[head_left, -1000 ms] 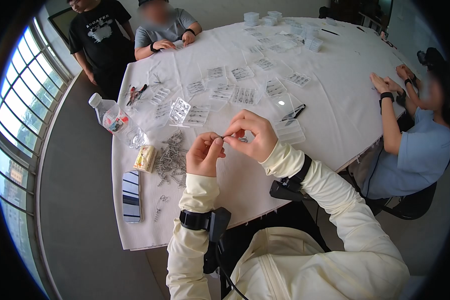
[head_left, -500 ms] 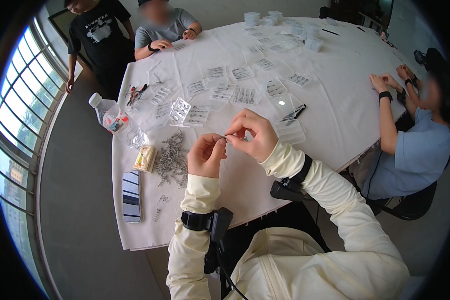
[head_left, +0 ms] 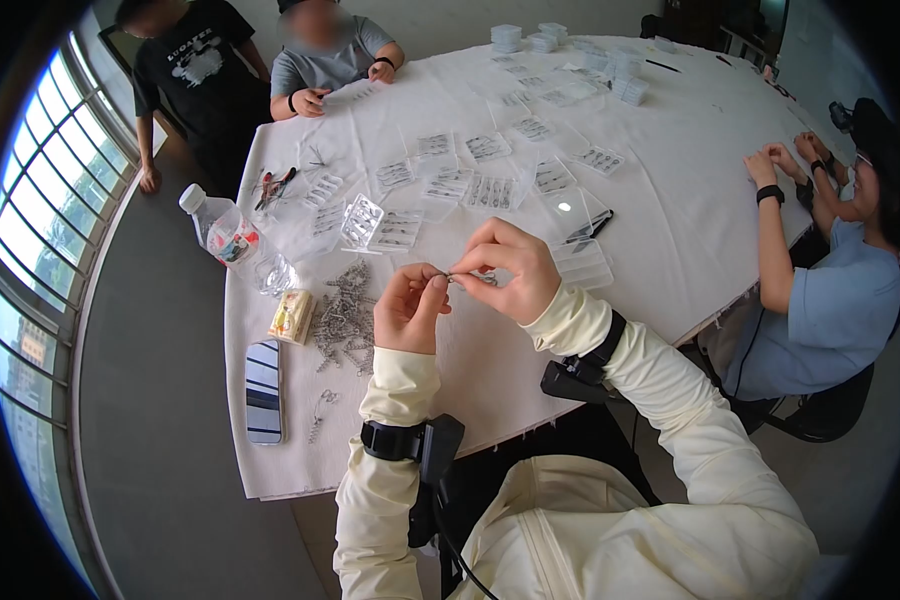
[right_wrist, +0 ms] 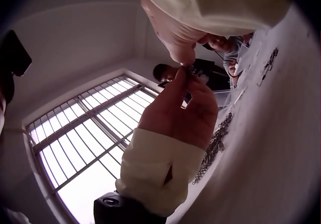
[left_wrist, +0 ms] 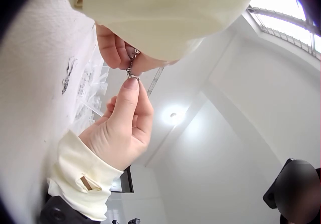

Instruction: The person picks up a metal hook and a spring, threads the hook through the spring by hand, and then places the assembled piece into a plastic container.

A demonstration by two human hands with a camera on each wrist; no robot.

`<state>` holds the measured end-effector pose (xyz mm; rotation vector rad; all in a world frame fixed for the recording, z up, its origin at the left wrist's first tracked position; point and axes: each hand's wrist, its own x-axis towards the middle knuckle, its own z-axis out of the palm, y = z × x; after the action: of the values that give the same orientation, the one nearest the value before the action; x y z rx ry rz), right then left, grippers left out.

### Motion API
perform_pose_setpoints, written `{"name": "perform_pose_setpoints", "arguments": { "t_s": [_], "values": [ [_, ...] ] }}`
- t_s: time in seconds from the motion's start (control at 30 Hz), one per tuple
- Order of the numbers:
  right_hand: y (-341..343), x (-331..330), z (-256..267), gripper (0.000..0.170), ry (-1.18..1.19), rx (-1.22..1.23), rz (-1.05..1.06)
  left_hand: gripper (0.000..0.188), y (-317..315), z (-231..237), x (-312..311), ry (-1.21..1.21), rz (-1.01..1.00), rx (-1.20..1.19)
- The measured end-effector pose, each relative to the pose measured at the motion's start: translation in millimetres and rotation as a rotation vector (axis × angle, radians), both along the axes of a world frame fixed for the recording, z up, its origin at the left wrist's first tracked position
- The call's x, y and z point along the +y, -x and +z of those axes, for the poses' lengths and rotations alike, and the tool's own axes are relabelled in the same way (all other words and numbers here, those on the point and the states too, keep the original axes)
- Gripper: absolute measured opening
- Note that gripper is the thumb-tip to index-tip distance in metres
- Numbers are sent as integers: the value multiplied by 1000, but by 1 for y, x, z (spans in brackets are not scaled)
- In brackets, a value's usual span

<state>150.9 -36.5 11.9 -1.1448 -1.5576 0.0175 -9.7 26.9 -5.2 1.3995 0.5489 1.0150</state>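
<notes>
My left hand [head_left: 407, 315] and right hand [head_left: 515, 272] meet fingertip to fingertip above the table's near part. Between them is a thin metal chain-like piece [left_wrist: 131, 69], with small links visible in the left wrist view. The right hand's thumb and forefinger pinch its lower end there, while the left fingers hold the upper end. Fingers cover much of it, and in the right wrist view the pinch is dark. A tangled heap of similar metal pieces [head_left: 344, 318] lies beside my left hand. A smaller metal piece [head_left: 320, 415] lies apart, nearer me.
Left of the heap are a yellow packet [head_left: 291, 317], a phone [head_left: 264, 392] and a plastic bottle [head_left: 232, 243]. Several clear boxes [head_left: 490, 190] of metal pieces lie beyond my hands. Pliers [head_left: 274, 187] rest at the left. Other people sit or stand around the table.
My hands stay almost in place, still pinching the metal piece. At the far left, the standing person has leaned over and lowered an arm. The seated person's hands have moved apart.
</notes>
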Motion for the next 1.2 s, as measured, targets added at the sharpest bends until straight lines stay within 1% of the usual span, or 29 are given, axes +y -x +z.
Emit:
{"name": "perform_pose_setpoints", "arguments": {
  "t_s": [0.2, 0.63, 0.7, 0.9, 1.2],
  "values": [
    [0, -1, 0, 14, -24, -31, -29, 9, -2, 5, -5, -26, 50, 25],
    [0, 1, -2, 12, -62, -32, -50, 10, -3, 7, -6, 0, 2, 52],
    [1, 0, -2, 13, -69, -35, -49, 11, -3, 6, -6, 70, -33, 18],
    [3, 0, 0, 14, -80, -38, -53, 12, -2, 0, -1, 176, -88, -56],
    [3, -1, 0, 16, -50, -36, -21, 11, 0, -5, 4, 138, -70, -76]
  ]
}}
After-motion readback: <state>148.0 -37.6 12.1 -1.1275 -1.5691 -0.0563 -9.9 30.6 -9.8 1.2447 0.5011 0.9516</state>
